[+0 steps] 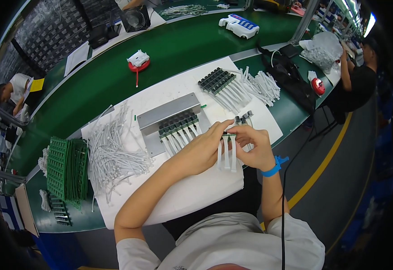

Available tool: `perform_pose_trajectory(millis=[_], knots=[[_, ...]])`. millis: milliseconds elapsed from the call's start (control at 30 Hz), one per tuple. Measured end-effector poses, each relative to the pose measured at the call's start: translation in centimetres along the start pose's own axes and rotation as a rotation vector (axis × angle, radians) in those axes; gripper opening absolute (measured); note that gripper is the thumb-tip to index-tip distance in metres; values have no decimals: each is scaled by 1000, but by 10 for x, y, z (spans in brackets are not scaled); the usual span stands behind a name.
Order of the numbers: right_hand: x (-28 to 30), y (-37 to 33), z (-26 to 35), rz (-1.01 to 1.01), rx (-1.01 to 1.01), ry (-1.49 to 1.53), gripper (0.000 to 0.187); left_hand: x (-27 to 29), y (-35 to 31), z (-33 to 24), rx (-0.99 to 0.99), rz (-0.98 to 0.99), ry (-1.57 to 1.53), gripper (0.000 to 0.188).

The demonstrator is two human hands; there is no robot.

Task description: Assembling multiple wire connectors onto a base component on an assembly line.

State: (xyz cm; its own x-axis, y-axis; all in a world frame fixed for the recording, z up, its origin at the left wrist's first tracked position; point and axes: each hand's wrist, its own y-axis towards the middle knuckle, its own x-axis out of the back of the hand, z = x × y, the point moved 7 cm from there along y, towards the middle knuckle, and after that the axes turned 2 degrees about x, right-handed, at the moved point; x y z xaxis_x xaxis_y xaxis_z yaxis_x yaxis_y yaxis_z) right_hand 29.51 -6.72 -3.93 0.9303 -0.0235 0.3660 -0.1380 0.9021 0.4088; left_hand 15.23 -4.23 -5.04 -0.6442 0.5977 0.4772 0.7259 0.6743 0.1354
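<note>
Both my hands meet at the front right of a white work sheet (178, 204). Between them is a small green circuit board piece (229, 133) with several white flat cables (226, 157) hanging down. My left hand (200, 152) grips it from the left, fingers closed. Thumb and fingers of my right hand (258, 145) pinch its right end; a blue wrist strap (275, 166) is on that wrist. Just beyond my fingers lie small black connectors (245, 118) with cables. Left of them, a bent metal fixture (167, 112) stands behind a row of black connectors (178, 126) with white cables.
Loose white cables (111, 150) heap at left, beside stacked green circuit boards (63, 168). Cabled boards (216, 81) and more cables (263, 87) lie back right, near a black bag (284, 74). A green conveyor (174, 58) runs behind. Other people sit far left and right.
</note>
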Motion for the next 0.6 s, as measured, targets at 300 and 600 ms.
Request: perform_pose_trajectory(millis=[300,600], knots=[[-2,-4,0,50,70,-112,27,-4,1,2,23,43,151,60],[-5,-12,-7,-57,87,-141,28,-8,-4,-2,32,-78,314,62]])
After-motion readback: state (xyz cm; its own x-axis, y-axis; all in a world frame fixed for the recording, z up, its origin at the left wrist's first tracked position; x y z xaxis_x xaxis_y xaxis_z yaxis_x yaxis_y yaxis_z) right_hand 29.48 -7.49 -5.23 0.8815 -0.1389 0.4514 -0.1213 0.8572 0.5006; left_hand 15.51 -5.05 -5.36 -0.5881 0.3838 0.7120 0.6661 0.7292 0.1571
